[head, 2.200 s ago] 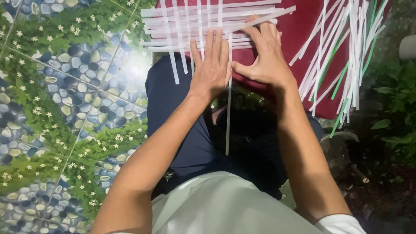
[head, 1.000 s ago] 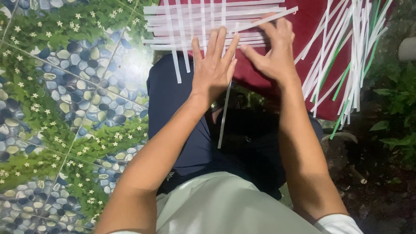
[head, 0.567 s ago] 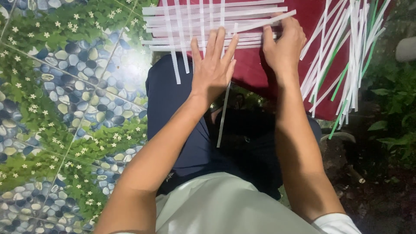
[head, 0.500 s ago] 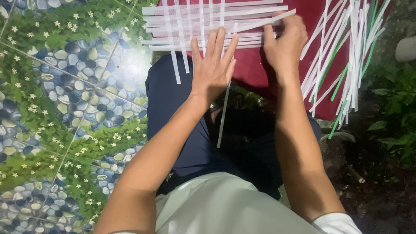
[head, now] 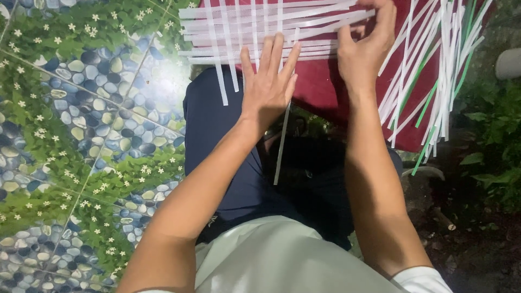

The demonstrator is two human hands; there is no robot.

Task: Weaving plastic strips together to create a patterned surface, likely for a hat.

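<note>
A partly woven mat of white strips (head: 255, 27) lies on a red cloth (head: 325, 87) over my knees. My left hand (head: 269, 81) presses flat on the weave with fingers spread, pinning a long upright strip (head: 282, 141) that hangs down past my wrist. At the mat's right edge my right hand (head: 366, 46) has its fingers curled around the ends of the horizontal strips. A loose bundle of white and green strips (head: 434, 70) fans out to the right of that hand.
I sit in dark blue trousers (head: 217, 141) and a pale shirt. A floor with a pebble and leaf pattern (head: 81, 135) fills the left side. Green plants (head: 494, 141) and dark soil are on the right, with a pale round object (head: 509, 62) at the edge.
My right hand has lifted off the red cloth and moved up and right to the ends of the horizontal strips. My left hand has stayed pressed on the weave.
</note>
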